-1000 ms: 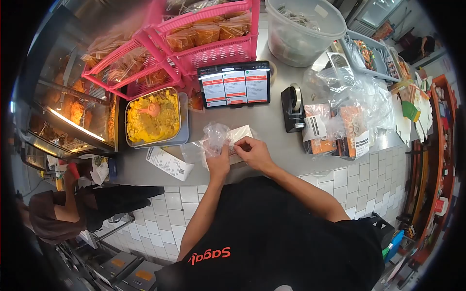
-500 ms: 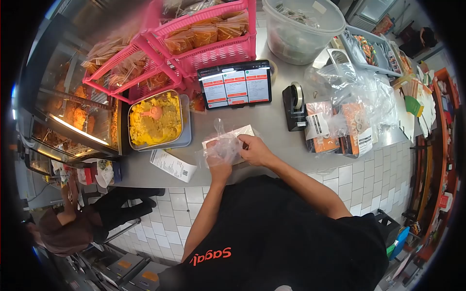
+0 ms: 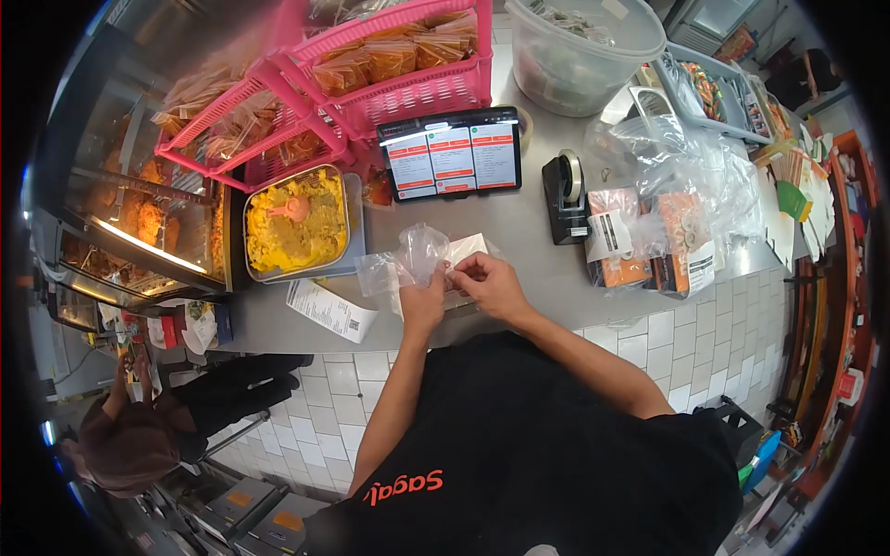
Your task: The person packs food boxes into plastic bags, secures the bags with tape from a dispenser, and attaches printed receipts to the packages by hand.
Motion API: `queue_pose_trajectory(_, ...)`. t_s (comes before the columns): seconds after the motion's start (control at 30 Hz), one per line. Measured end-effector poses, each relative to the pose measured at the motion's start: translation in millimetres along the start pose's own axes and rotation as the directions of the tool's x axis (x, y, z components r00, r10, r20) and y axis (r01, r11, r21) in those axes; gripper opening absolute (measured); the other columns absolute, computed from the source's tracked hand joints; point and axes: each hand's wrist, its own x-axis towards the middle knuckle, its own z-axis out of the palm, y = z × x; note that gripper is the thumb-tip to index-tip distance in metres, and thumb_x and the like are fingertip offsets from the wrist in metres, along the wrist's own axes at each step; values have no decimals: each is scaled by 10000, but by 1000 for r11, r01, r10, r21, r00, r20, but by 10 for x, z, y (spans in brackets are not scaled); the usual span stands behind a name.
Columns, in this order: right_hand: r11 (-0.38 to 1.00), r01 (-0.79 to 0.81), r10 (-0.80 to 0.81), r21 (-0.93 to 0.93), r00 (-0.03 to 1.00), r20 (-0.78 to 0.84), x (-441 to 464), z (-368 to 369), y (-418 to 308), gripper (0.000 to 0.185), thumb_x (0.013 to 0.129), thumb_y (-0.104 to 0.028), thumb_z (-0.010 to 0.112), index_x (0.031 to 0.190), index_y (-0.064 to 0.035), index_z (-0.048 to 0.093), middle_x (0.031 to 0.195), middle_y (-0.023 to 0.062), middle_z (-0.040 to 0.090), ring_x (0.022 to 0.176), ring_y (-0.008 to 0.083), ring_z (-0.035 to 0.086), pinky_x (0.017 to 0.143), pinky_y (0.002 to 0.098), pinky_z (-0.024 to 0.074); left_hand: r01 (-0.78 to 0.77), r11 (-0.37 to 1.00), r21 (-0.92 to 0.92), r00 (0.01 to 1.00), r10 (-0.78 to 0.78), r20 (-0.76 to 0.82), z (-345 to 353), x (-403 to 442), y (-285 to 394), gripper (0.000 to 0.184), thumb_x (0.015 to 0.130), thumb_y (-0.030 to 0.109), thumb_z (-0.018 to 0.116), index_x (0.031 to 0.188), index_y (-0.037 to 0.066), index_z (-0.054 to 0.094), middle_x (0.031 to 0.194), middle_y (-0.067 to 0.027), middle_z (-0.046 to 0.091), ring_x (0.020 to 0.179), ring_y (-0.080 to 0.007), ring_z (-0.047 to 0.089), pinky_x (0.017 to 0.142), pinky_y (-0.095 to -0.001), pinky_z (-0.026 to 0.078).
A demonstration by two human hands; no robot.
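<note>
A clear plastic bag is bunched up in front of my body, with its crumpled top standing up. My left hand pinches the gathered plastic from the near left. Against it, the fingers of my right hand are closed on the bag at the same spot, fingertips almost meeting those of the left. Under and behind the plastic lies a pale box, which seems to be inside the bag. A printed receipt lies left of my hands.
Behind my hands stands a tablet. A tape dispenser and bagged orange boxes are to the right. Left are a tray of yellow food, pink baskets and a heated display case. Another person is at lower left.
My hands have come together at the gathered plastic. The bag's top has moved up and left from between them, now bunched more upright. The other person's arms have shifted.
</note>
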Motion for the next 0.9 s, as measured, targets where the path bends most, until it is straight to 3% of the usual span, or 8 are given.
queue_pose_trajectory(0.07, 994, -14, 16, -104, 1000, 20, -74, 2, -67, 170, 911, -144, 676, 974, 11, 649, 819, 55, 702, 716, 92, 653, 645, 250, 541, 32, 999, -41, 999, -33, -24, 18, -5, 17, 228, 866, 90, 690, 1022, -45, 594, 910, -94, 648, 812, -161, 638, 677, -292, 532)
queue_pose_trajectory(0.13, 994, -6, 8, -113, 1000, 15, -71, 9, -58, 168, 911, -145, 676, 966, 12, 661, 816, 57, 706, 715, 89, 652, 647, 247, 537, 62, 998, 3, 998, -62, 12, -6, 23, -4, 274, 893, 32, 639, 1127, -45, 520, 964, -128, 667, 773, -172, 663, 599, -279, 567)
queue_pose_trajectory(0.27, 988, 36, -36, -152, 999, 5, -72, 35, -41, 213, 888, -196, 678, 948, 8, 690, 804, 97, 727, 719, 130, 686, 661, 284, 533, 54, 994, -93, 998, -55, -13, 9, 10, 7, 270, 859, 87, 707, 1049, -43, 566, 934, -95, 637, 792, -147, 626, 615, -269, 528)
queue_pose_trajectory(0.43, 982, 47, -47, -185, 999, 9, -98, 32, -84, 171, 901, -141, 681, 958, 20, 676, 805, 56, 710, 726, 84, 652, 661, 241, 530, -67, 997, 32, 997, 68, -27, -2, 30, -46, 269, 890, 50, 652, 1105, -42, 518, 938, -120, 678, 769, -158, 661, 608, -279, 545)
queue_pose_trajectory(0.9, 987, 52, -55, -154, 998, -18, -81, 42, -29, 162, 901, -125, 676, 953, 28, 665, 811, 66, 706, 733, 94, 657, 672, 250, 539, -55, 998, 13, 997, 55, -53, 11, 9, -18, 265, 882, 72, 669, 1073, -50, 532, 917, -126, 679, 765, -164, 662, 608, -283, 548)
